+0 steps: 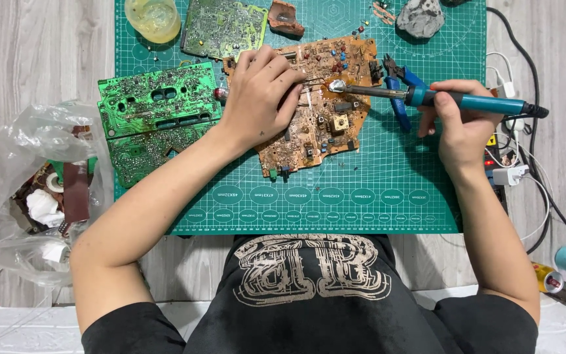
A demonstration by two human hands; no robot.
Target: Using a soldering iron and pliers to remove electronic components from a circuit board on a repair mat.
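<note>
On the green mat (388, 196) at the bench's far middle, the stiff, brittle brown board (325, 128) is pinned flat by the left hand (260, 98), while the light iron (427, 98), clenched by its handle in the right hand (456, 121), lies crosswise, tip pointing left onto the board.

We reach both bare forearms forward from the body, elbows bent and spread wide. Our left hand (259, 98) lies palm down, wrist slightly cocked, its fingers (283, 72) curled and pressed downward, knuckles raised. Our right hand (456, 121) sits well apart to the right, turned on its side, its fingers wrapped in a closed, pen-like grip with the thumb on top. The right wrist runs straight into the forearm.
</note>
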